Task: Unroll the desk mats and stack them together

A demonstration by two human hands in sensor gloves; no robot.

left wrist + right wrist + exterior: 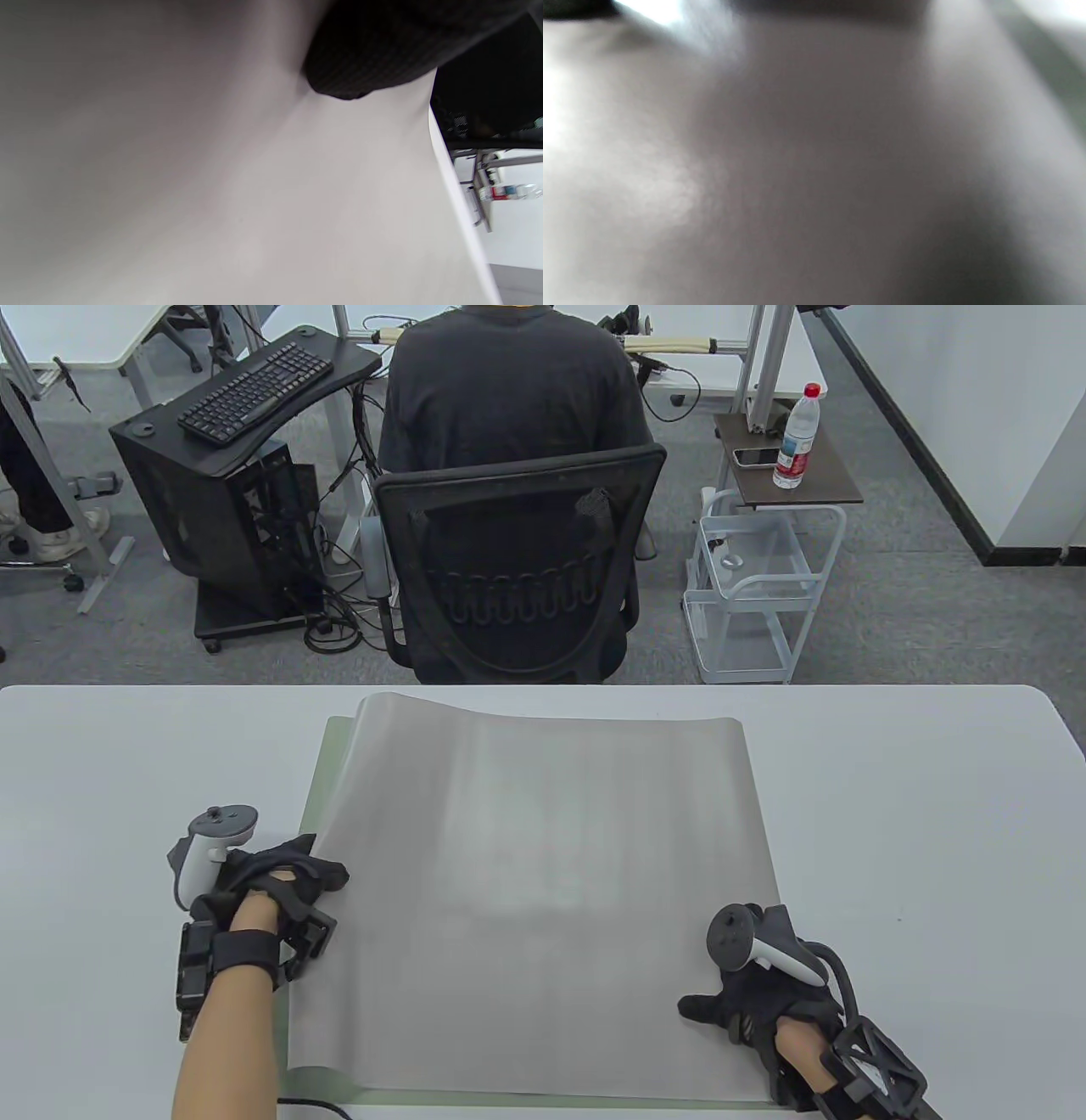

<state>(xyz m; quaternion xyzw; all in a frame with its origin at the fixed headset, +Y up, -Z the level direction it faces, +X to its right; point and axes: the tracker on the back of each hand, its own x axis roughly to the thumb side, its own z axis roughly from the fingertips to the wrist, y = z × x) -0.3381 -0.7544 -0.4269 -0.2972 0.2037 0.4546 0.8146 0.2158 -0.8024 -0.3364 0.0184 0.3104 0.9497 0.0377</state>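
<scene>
Resting palm-down on the grey desk mat (pixel 543 891), one at each near side: left hand (pixel 271 891) on the mat's left edge, fingers laid flat and spread; right hand (pixel 755 993) on the near right corner, fingers likewise flat. Neither grips anything.

Grey mat: unrolled, matte, faint lengthwise ridges, far edge slightly curled up. It lies on a pale green mat (pixel 316 780), of which only a strip shows along the left and near edges. Both lie on the white table (pixel 916 831), centred.

Left wrist view: blurred grey surface, one dark gloved fingertip (pixel 356 55) at top. Right wrist view: too blurred to make out.

Beyond the table: seated person in a black office chair (pixel 517 568); keyboard (pixel 254 390); bottle (pixel 797 437) with a red-and-white label, writing unreadable.
</scene>
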